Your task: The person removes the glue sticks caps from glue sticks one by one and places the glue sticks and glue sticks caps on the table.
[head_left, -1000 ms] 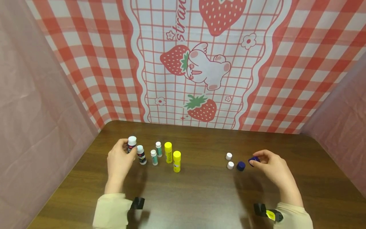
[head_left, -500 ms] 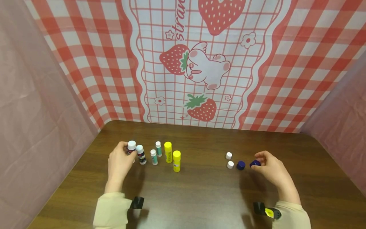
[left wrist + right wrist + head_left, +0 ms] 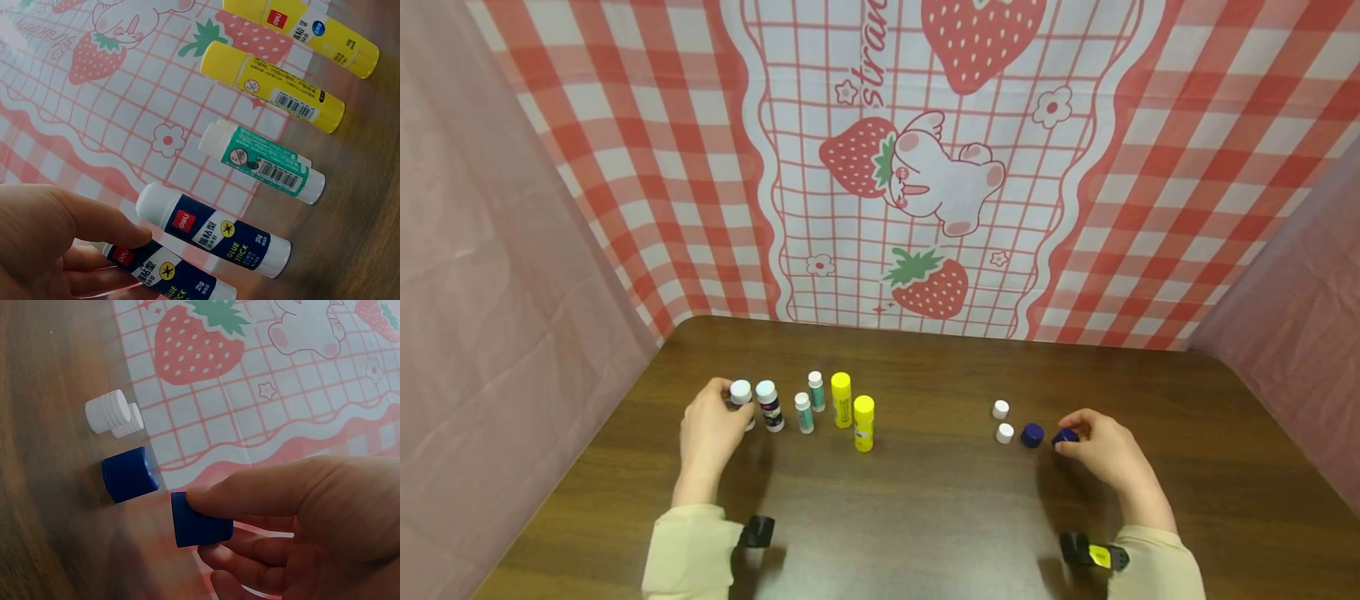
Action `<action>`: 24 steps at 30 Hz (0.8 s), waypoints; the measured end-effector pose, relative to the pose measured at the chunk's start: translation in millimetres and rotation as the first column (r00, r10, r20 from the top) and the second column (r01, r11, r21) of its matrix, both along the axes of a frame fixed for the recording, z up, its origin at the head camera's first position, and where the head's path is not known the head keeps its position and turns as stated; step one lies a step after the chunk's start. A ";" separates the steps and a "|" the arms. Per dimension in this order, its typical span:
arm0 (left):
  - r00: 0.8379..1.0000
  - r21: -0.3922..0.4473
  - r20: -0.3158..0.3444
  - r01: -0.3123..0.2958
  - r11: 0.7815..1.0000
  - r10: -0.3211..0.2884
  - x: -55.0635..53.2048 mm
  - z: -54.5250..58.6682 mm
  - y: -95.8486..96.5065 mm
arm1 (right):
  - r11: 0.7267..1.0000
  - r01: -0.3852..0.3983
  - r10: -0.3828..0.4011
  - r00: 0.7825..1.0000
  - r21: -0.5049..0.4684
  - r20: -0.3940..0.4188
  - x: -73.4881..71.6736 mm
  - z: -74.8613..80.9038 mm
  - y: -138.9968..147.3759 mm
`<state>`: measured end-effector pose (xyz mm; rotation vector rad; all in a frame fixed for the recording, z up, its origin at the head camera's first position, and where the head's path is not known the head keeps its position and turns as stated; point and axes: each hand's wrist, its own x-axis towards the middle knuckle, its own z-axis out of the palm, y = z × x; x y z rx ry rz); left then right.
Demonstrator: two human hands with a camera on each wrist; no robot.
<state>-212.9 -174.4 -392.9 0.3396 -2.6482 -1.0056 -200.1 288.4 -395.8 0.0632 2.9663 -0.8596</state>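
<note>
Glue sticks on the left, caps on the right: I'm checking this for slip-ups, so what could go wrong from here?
The left hand holds one navy glue stick close beside a second navy glue stick; a sideways nudge might topple that upright neighbour. The right hand pinches a blue cap near another blue cap, so a careless release could knock the other away.

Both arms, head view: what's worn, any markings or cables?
The left hand and right hand are ungloved. The pale cream fabric left sleeve and matching right sleeve end near the wrists. A small black boxy device juts inward from the left sleeve; a similar black boxy device beside the right sleeve adjoins a bright yellow patch. No cables visible.
</note>
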 end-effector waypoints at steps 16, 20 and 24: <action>0.995 -0.022 0.101 0.000 1.000 0.002 -1.6 -9.1 -7.3 | 1.000 -0.017 0.017 1.000 0.015 -0.008 -4.0 -8.0 0.6; 0.996 -0.016 0.088 -0.002 1.000 0.004 -2.2 -11.0 -9.3 | 1.000 -0.011 0.011 1.000 0.014 -0.004 -4.8 -10.6 0.4; 0.997 -0.012 0.071 -0.005 1.000 0.006 -2.6 -12.4 -10.8 | 1.000 0.006 -0.005 1.000 0.015 -0.012 -5.3 -12.5 0.3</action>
